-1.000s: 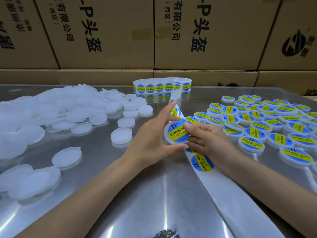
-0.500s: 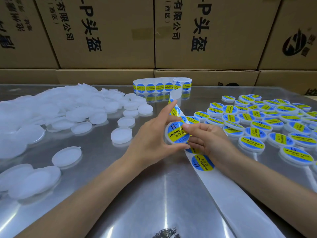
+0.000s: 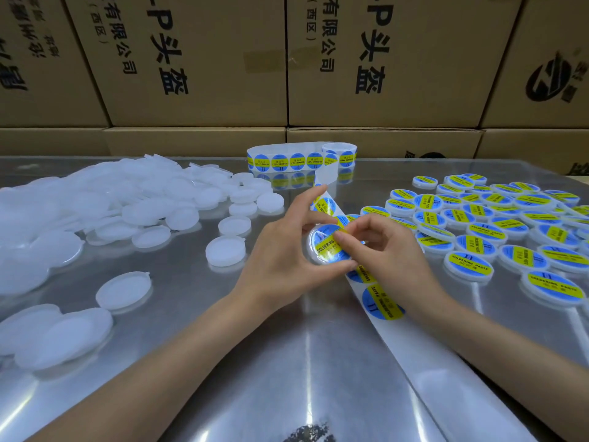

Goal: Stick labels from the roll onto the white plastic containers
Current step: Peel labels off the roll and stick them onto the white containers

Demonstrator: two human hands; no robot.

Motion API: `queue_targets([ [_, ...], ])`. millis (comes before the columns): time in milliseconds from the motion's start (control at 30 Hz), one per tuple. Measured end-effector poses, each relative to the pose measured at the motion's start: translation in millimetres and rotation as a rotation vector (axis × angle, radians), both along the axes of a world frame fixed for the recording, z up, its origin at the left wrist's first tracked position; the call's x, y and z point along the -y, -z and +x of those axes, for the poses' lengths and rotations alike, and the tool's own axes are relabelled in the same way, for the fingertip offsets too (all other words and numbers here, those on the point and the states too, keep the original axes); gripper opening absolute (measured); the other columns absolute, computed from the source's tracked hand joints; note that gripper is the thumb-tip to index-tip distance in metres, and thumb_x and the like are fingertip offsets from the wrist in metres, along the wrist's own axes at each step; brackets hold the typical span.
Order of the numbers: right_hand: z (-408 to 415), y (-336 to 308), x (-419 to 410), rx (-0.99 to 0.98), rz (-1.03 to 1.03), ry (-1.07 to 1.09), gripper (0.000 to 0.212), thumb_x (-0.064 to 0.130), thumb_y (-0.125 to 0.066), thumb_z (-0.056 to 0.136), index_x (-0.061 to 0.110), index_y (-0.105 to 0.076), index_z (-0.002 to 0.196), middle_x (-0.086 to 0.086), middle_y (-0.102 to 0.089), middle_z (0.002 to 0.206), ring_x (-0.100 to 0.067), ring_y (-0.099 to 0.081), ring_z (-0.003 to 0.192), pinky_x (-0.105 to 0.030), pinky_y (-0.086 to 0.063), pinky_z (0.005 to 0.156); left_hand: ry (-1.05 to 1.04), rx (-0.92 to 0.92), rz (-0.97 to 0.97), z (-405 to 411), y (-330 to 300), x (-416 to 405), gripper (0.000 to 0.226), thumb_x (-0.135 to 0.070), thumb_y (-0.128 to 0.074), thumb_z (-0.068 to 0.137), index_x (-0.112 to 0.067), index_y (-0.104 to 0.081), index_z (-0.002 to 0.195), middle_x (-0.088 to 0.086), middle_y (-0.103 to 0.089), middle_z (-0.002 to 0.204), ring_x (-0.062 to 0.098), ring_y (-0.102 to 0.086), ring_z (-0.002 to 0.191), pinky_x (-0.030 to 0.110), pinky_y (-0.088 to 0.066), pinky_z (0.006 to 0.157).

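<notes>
My left hand (image 3: 280, 260) grips a round white plastic container (image 3: 322, 247) by its rim above the table's middle. A blue and yellow label covers its top. My right hand (image 3: 389, 250) presses the label down with a fingertip. Under both hands runs the white backing strip (image 3: 411, 355), with a blue and yellow label (image 3: 382, 301) still on it. The strip leads back to the label roll (image 3: 301, 159) at the table's far edge.
A heap of unlabelled white containers (image 3: 105, 199) covers the table's left side. Labelled containers (image 3: 490, 224) lie spread on the right. Stacked cardboard boxes (image 3: 287, 59) form a wall behind the shiny metal table (image 3: 255, 378).
The container has turned in my left hand, so the label's text now runs at a different angle. My right fingertip has slid across the label. Both hands stay in the same spot.
</notes>
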State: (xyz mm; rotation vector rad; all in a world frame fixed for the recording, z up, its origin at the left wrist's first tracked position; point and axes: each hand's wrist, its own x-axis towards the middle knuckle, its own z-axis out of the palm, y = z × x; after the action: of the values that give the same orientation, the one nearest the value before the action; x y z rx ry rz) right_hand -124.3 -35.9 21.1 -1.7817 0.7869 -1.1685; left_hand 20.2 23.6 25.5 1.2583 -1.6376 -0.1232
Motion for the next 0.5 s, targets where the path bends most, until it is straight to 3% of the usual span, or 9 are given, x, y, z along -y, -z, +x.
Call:
queue_targets([
  [100,-2.0,-1.4,1.6,-0.033,-0.125,0.000,0.013,0.020,-0.070,0.083,0.025,-0.061,0.076,0.009,-0.067,0.076,-0.008,-0.064,0.069,-0.027,-0.051,0.064,-0.007,-0.019,-0.036,-1.6,-1.2,0.0,0.085,-0.032,-0.088,0.061,-0.021,-0.043,0.133,-0.014,-0.067,0.105,-0.003,-0.063,0.098,0.025,-0.051,0.087],
  [200,-3.4,-1.8,1.2,-0.104,-0.233,0.045,0.013,0.030,-0.073,0.079,0.031,-0.060,0.079,0.014,-0.064,0.087,-0.004,-0.062,0.060,-0.015,-0.044,0.059,-0.006,-0.019,-0.050,-2.2,-2.0,-0.5,0.080,-0.031,-0.088,0.061,-0.022,-0.045,0.128,-0.011,-0.068,0.105,-0.001,-0.063,0.100,0.023,-0.050,0.088],
  [267,-3.0,-1.6,1.5,-0.116,-0.292,0.083,0.015,0.033,-0.074,0.076,0.035,-0.061,0.084,0.015,-0.056,0.100,-0.002,-0.061,0.066,-0.011,-0.043,0.060,-0.001,-0.017,-0.060,-1.3,-2.9,-0.8,0.078,-0.032,-0.088,0.061,-0.022,-0.045,0.125,-0.011,-0.068,0.104,-0.002,-0.062,0.099,0.019,-0.049,0.086],
  [333,-3.4,-1.8,1.6,-0.143,-0.311,0.096,0.035,0.041,-0.075,0.071,0.042,-0.060,0.102,0.013,-0.047,0.111,-0.002,-0.059,0.071,-0.015,-0.047,0.066,0.013,0.000,-0.061,0.8,-2.8,-1.1,0.079,-0.033,-0.088,0.060,-0.021,-0.046,0.125,-0.012,-0.068,0.105,-0.005,-0.062,0.099,0.013,-0.048,0.085],
  [400,-5.5,-4.0,2.0,-0.216,-0.256,0.118,0.078,0.058,-0.073,0.059,0.056,-0.037,0.128,0.010,-0.039,0.116,-0.003,-0.058,0.074,-0.013,-0.047,0.068,0.016,0.034,-0.051,2.4,-1.7,-1.8,0.080,-0.032,-0.088,0.060,-0.019,-0.046,0.126,-0.012,-0.067,0.105,-0.006,-0.060,0.101,0.013,-0.047,0.086],
  [433,-7.2,-5.3,1.8,-0.243,-0.209,0.132,0.089,0.065,-0.070,0.053,0.058,-0.027,0.130,0.009,-0.039,0.114,-0.003,-0.057,0.074,-0.011,-0.046,0.066,0.013,0.043,-0.042,2.2,-1.4,-2.3,0.080,-0.032,-0.088,0.060,-0.018,-0.046,0.127,-0.011,-0.067,0.106,-0.006,-0.060,0.102,0.016,-0.048,0.088],
  [500,-7.8,-5.9,2.3,-0.221,-0.094,0.081,0.077,0.068,-0.065,0.053,0.050,-0.037,0.122,0.008,-0.053,0.095,-0.002,-0.053,0.063,-0.014,-0.042,0.056,0.020,0.046,-0.045,0.7,-1.9,-2.1,0.081,-0.031,-0.088,0.061,-0.017,-0.046,0.129,-0.009,-0.067,0.108,-0.004,-0.060,0.103,0.023,-0.050,0.090],
])
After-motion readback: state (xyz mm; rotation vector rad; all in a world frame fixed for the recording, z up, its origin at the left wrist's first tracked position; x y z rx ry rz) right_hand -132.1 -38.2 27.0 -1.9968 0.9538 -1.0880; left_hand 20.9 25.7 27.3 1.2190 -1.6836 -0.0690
